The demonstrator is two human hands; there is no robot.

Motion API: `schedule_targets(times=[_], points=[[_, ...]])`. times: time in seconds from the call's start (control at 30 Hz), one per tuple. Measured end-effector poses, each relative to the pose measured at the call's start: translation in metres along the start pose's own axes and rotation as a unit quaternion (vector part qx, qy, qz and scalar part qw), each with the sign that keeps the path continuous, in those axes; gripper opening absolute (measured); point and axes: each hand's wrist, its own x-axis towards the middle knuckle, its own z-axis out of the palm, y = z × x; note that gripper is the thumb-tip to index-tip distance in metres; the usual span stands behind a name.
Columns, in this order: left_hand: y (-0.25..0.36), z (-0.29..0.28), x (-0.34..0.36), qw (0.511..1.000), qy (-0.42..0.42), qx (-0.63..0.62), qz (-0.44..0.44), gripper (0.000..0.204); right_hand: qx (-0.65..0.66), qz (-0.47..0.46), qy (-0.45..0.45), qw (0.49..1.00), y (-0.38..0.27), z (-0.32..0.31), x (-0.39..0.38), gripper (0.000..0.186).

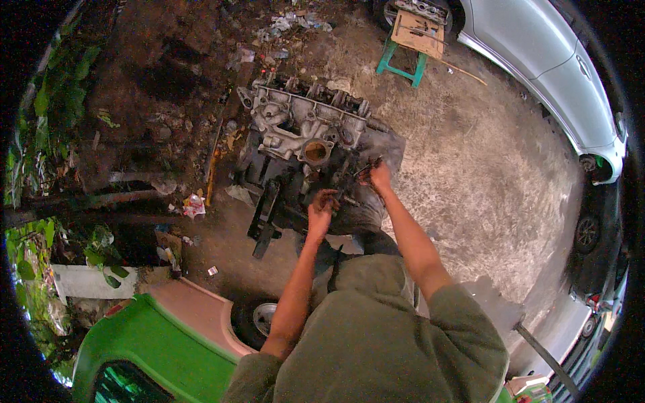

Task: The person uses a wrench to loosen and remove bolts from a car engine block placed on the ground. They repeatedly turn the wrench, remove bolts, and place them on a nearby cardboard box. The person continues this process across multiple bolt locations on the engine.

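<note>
1. Olive-green cloth of the person's sleeves fills the lower edge, and both bare forearms reach up from it to the work.
2. Grease-dark, the left hand (322,207) rests on the near side of the grimy grey cast-metal engine block (306,131), which lies on the dirt floor (470,174); its fingers look curled onto a dark part there, though what they pinch I cannot tell.
3. Just beyond, the right hand (378,176) has its fingers closed round a thin dark tool (363,168) touching the block's right end.
4. Done well, this calls for steadying the block with the left hand while the tool is kept square on its fitting.
5. Left of the block lies a crumpled red-and-white wrapper (193,205).
6. Farther off, a flat brown cardboard sheet (418,32) rests on a green stool (402,64) beside a silver car (551,74).
</note>
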Motion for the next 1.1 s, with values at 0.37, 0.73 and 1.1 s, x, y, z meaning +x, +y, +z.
schedule_targets(times=[0.37,0.73,1.1], points=[[-0.003,0.007,-0.014,0.996,0.02,-0.088,0.017,0.018,0.038,0.041,-0.108,0.993,-0.072,-0.014,-0.014,0.053],[-0.01,0.007,-0.013,0.997,0.008,-0.071,0.014,0.021,-0.274,-0.138,0.042,0.951,-0.162,0.003,-0.107,0.043],[-0.012,0.011,-0.016,0.998,0.034,-0.053,0.014,0.02,-0.375,-0.195,-0.113,0.899,-0.112,-0.012,-0.166,0.05]])
